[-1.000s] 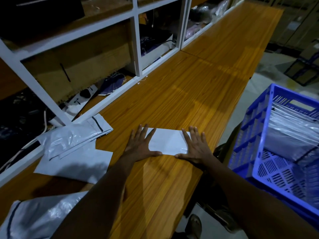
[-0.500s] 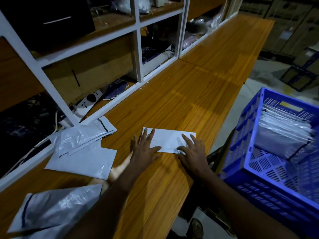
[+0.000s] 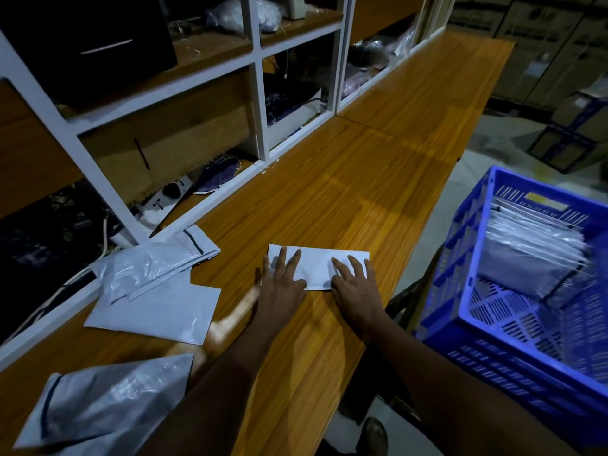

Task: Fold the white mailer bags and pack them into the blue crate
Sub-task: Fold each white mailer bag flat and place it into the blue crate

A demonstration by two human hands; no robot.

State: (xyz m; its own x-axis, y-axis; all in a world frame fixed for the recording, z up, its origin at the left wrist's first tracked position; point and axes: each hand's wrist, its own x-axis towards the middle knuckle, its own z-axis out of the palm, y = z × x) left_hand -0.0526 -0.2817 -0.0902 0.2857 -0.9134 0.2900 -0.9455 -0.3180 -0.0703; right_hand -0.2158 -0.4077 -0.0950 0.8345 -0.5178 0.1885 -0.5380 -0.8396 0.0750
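A folded white mailer bag lies flat on the wooden table in front of me. My left hand presses on its left end with straight fingers. My right hand presses on its right end, fingers spread. The blue crate stands to the right of the table, with several folded mailers stacked upright against its far side. More unfolded white mailers lie on the table at the left and at the lower left.
A white-framed shelf unit runs along the table's left side, holding a power strip, dark boxes and bagged items. Cardboard boxes stand on the floor at the far right. A shoe shows below the table edge.
Both hands have slid forward and slightly closer together on the folded mailer, still pressing it flat. The camera has tilted, bringing more of the crate and shelf into view.
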